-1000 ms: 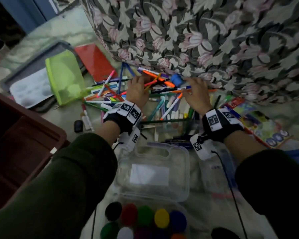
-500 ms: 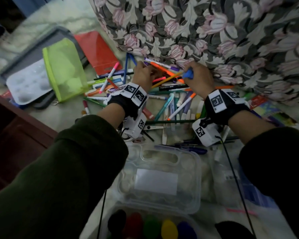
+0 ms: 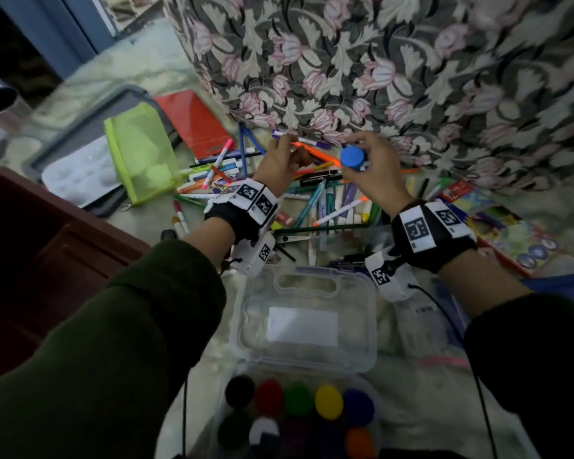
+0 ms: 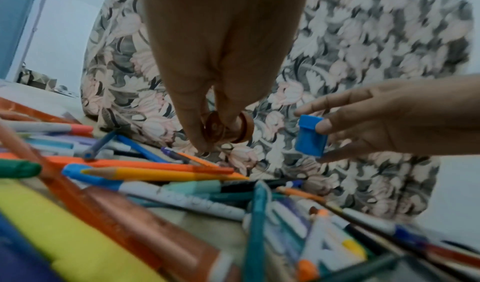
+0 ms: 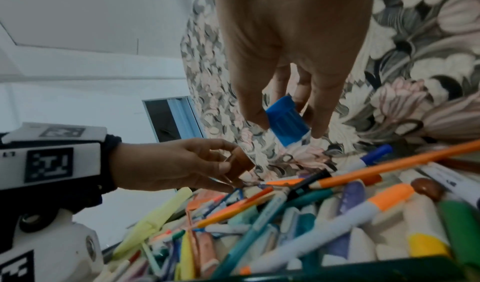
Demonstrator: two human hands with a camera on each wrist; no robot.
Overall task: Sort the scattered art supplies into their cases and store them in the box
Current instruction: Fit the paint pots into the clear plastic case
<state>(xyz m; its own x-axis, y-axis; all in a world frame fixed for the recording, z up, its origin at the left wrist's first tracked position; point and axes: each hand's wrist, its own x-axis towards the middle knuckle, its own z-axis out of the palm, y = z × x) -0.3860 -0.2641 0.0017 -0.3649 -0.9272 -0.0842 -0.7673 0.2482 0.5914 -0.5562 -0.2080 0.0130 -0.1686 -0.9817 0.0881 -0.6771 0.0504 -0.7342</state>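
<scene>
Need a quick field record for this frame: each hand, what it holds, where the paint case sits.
left hand: pinches small brown paint pot
right hand: holds small blue-capped paint pot
height: both pots held above scattered pens and markers
clear plastic paint case: open, near the person; coloured pots in lower half
green mesh pouch: left of pile

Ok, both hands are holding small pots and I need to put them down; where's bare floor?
Bare floor lies beyond the grey tray, and a strip runs between the brown box and the clear case. The pen pile under both hands is crowded.
</scene>
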